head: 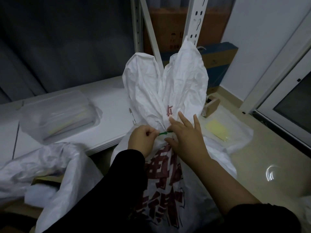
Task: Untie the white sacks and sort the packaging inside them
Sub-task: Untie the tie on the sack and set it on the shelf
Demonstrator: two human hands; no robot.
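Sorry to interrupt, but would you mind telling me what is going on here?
A person is untying a white sack with red print. The left hand pinches the end of the green tie cinching the sack's neck, while the right hand steadies the neck, fingers spread. The tie is still on, so the sack remains closed. A clear bag of packaging lies to the left.

Left hand point(143, 137) fisted, pinching; right hand point(185, 133) fingers spread, both forearms extended.

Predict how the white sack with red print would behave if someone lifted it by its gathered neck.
The white sack would probably flop: its top folds into two crumpled lobes. It likely slumps once unsupported. The thin green tie pinched by the left hand looks bendable, not stiff.
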